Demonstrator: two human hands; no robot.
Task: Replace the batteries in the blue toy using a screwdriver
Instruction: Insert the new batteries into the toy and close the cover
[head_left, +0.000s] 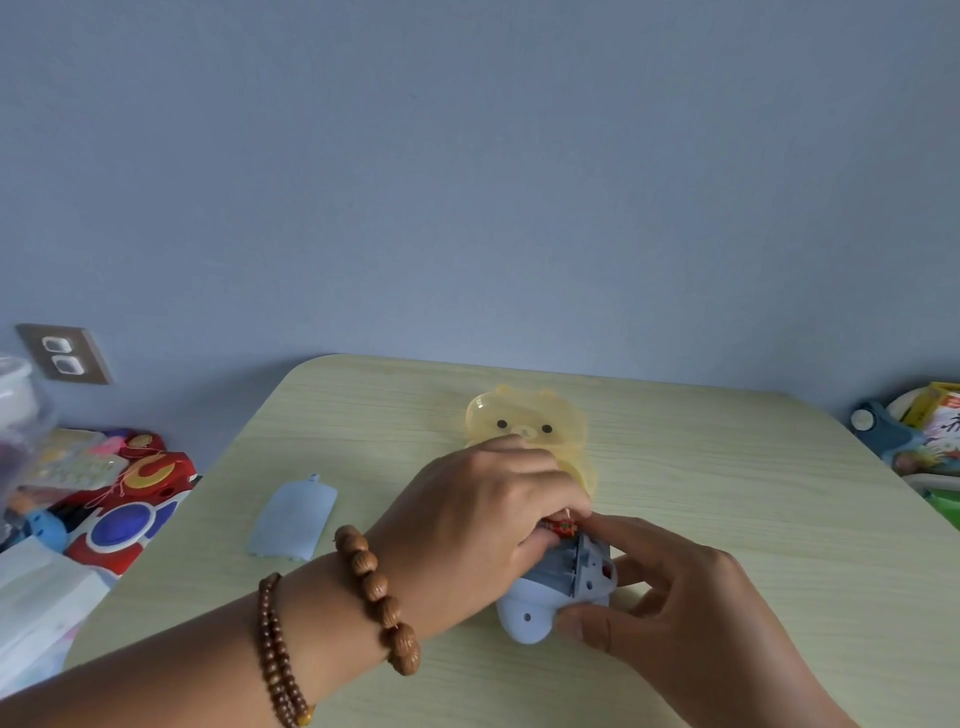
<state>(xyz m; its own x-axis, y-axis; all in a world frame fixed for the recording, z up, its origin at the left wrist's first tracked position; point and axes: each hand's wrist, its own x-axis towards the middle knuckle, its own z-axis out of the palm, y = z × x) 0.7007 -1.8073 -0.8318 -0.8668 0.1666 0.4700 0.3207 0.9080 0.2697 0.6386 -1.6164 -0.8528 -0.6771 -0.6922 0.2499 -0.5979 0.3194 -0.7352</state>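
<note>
The blue toy (550, 597) lies on the pale wooden table (363, 415) with its battery compartment uncovered and facing up. My left hand (483, 519) pinches a red battery (560, 528) at the far end of that compartment. My right hand (670, 592) grips the toy's right side, thumb on its near edge and forefinger near the battery. The toy's light blue battery cover (291, 519) lies flat on the table to the left. No screwdriver is in view.
A translucent yellow bear-shaped case (530, 421) lies just beyond my hands. Left of the table sit red and blue toys (130, 499), pill blisters and white bags. More toys and packets (924, 436) are at the right edge. A wall socket (62, 353) is at the left.
</note>
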